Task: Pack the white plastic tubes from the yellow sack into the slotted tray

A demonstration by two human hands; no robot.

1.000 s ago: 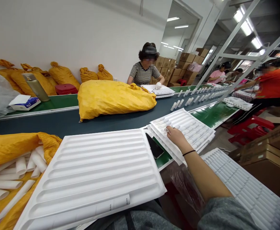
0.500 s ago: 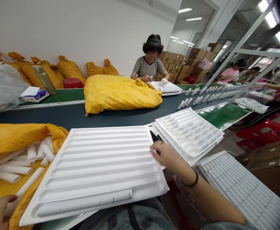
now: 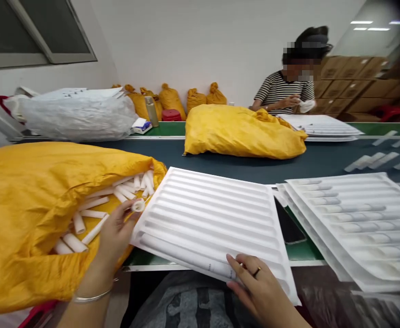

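Observation:
My left hand (image 3: 117,223) is closed on a white tube (image 3: 138,205), its open end showing over the tray's left edge. The white ribbed tray (image 3: 216,214) lies slanted on the near side of the table, its long grooves running left to right. A row of white printed tubes (image 3: 186,256) lies in the groove nearest me. My right hand (image 3: 257,287) rests at the tray's near right corner, fingers apart, touching the right end of that row; nothing shows gripped in it.
Left, an open yellow sack (image 3: 66,182) holds loose white tubes (image 3: 93,214). At right is a stack of partly filled trays (image 3: 357,218) beside a dark phone (image 3: 290,223). Another yellow sack (image 3: 241,132) lies on the conveyor (image 3: 165,155); a co-worker (image 3: 285,91) sits opposite.
The view has swung left. My left hand has come up out of the sack's edge with a tube. My right hand has moved from the tray's right edge to its near corner.

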